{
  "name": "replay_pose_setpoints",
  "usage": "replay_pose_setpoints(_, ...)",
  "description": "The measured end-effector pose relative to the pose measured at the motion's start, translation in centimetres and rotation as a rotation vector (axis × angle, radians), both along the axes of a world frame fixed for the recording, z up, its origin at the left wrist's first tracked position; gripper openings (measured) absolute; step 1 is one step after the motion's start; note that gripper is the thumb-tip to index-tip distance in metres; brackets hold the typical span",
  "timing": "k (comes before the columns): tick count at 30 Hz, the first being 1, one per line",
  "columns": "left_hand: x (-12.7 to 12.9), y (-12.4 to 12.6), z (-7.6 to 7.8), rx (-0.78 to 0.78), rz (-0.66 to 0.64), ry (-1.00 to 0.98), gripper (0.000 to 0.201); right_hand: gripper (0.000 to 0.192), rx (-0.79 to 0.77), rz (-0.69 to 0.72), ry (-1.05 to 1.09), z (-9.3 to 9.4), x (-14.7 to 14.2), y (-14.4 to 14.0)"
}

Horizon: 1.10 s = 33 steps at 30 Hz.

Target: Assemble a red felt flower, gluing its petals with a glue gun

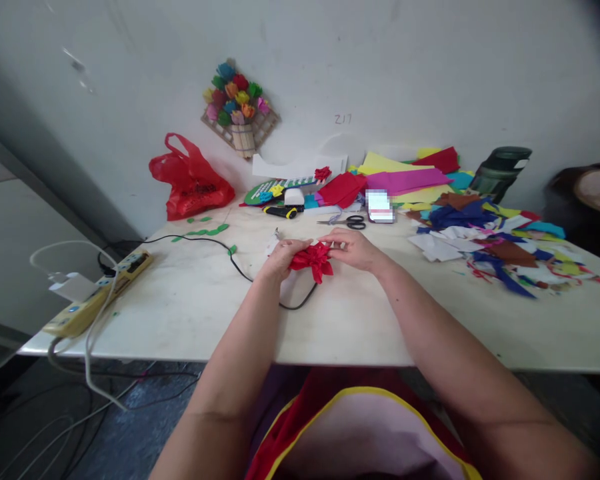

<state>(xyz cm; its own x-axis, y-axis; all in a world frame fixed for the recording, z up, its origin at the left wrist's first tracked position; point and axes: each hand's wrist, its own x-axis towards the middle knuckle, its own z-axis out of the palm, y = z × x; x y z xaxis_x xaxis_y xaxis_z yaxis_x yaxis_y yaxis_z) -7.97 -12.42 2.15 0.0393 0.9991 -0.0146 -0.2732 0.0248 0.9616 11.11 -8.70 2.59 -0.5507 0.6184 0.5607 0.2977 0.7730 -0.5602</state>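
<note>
A red felt flower lies at the middle of the white table, held between both hands. My left hand grips its left side, fingers curled on the petals. My right hand pinches its upper right edge. A black cable runs under the flower and loops toward me. What looks like a white tool lies partly hidden under my left hand.
Black scissors and a glue gun lie behind the hands. Felt sheets and scraps cover the right side. A red plastic bag, green felt leaves and a power strip are on the left. A dark bottle stands far right.
</note>
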Motion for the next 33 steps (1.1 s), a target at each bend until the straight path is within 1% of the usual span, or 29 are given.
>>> replay_pose_setpoints(4, 0.0, -0.2, 0.2, -0.022, 0.004, 0.032, 0.035, 0.023, 0.050, -0.111, -0.017, 0.1, -0.3, -0.3)
replay_pose_setpoints(6, 0.0, -0.2, 0.2, -0.012, 0.000, 0.038, 0.034, 0.022, 0.051, -0.129, -0.018, 0.0, -0.4, -0.4)
replay_pose_setpoints(11, -0.2, -0.2, 0.0, 0.034, -0.030, 0.078, 0.035, 0.024, -0.074, -0.143, -0.050, 0.1, -0.3, -0.6)
replay_pose_setpoints(13, -0.3, -0.2, 0.0, 0.054, -0.053, 0.101, 0.036, 0.028, -0.095, -0.122, -0.085, 0.2, -0.2, -0.8)
replay_pose_setpoints(15, -0.5, -0.2, 0.0, 0.067, -0.073, 0.118, 0.037, 0.035, -0.124, -0.065, -0.115, 0.5, -0.1, -0.9)
replay_pose_setpoints(19, -0.6, -0.3, 0.0, 0.054, -0.105, 0.141, 0.039, 0.042, -0.284, 0.057, -0.127, 0.8, 0.3, -1.1)
replay_pose_setpoints(21, -0.5, -0.4, 0.1, 0.047, -0.109, 0.147, 0.039, 0.046, -0.327, 0.089, -0.129, 0.9, 0.5, -1.1)
replay_pose_setpoints(24, -0.4, -0.5, 0.4, 0.051, -0.095, 0.136, 0.040, 0.049, -0.298, 0.086, -0.145, 1.0, 0.6, -1.2)
replay_pose_setpoints(29, -0.2, -0.8, 1.0, 0.011, -0.105, 0.082, 0.037, 0.049, -0.234, 0.007, -0.143, 1.3, 0.4, -1.4)
replay_pose_setpoints(33, -0.3, -0.6, 0.9, -0.009, -0.115, 0.041, 0.033, 0.046, -0.218, 0.007, -0.107, 1.2, 0.1, -1.3)
